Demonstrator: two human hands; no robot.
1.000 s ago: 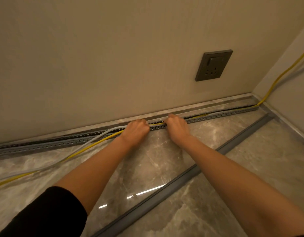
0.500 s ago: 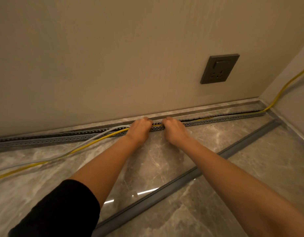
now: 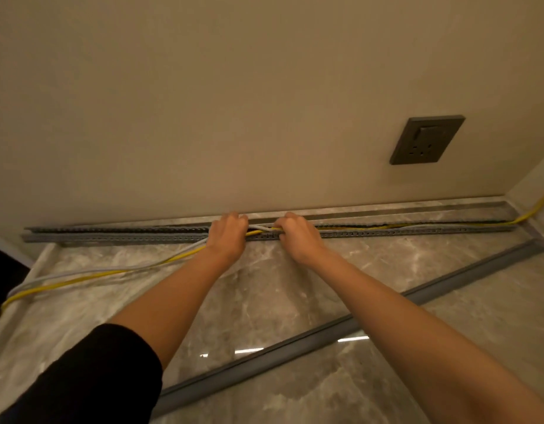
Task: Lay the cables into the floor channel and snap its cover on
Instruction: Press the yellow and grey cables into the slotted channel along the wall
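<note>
Starting nearest the viewer: black sleeve (image 3: 81, 377) on the L arm, R forearm bare, both arms reaching fwd over the marble floor (image 3: 264, 295). On it the cover (image 3: 478, 270), a long grey strip, lies loose, diagonal from near-left to far-right. It is well apart from the channel (image 3: 111, 237) and not yet fitted.

The cables (image 3: 81, 275): one yellow, one pale grey, thin and slack. The loose run trails side by side across the floor from the near-left edge to the L hand (image 3: 226, 237).

L hand: fingers curled over the cables where they enter the channel; fingertips hidden behind the knuckles. R hand (image 3: 298, 237): just beside it, fingers curled over the cables and the channel's front lip, pressing down by the look of it. A short crossed length of both cables shows between the hands.

Channel: grey, slotted sides, long axis L–R along the base of the wall (image 3: 264, 117). R of the R hand the cables sit inside it as far as the corner, where the yellow one rises off the floor. L of the L hand no cable shows in it.

Key relation: the unfilled section lies L of both hands, along the channel axis, and the L hand is nearer. Next move prob. calls for feeding leftward. Est. approx. half laid.

Beyond: wall socket (image 3: 426, 139), dark, above the R end.
</note>
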